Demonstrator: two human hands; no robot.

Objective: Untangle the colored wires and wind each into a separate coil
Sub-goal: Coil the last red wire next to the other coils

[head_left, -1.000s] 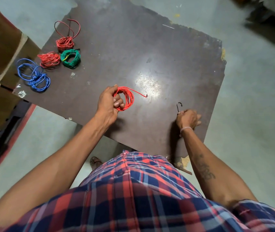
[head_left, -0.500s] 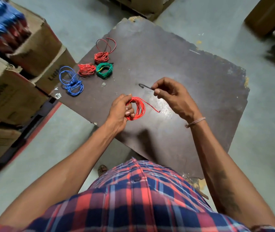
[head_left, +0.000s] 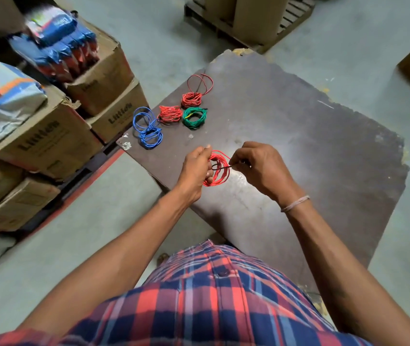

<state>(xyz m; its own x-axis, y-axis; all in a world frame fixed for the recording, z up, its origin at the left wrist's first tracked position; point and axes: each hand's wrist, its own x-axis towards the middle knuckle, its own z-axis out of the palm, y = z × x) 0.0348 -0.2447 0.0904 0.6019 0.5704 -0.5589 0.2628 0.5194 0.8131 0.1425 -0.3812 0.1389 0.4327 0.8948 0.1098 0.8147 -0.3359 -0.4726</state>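
Two hands over our table (head_left: 323,151): left hand (head_left: 195,171) grips the red coil (head_left: 220,168), right hand (head_left: 258,166) pinches a black tie (head_left: 220,167) across it; four coils far left.

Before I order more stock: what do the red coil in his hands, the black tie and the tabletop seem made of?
Red coil: likely plastic-insulated wire; smooth, slightly glossy, holds springy loops.
Black tie: thin, dark and bent into a stiff loop, perhaps coated wire; too small to tell.
Tabletop: probably laminated plywood; dark brown, worn sheen, chipped pale edges.
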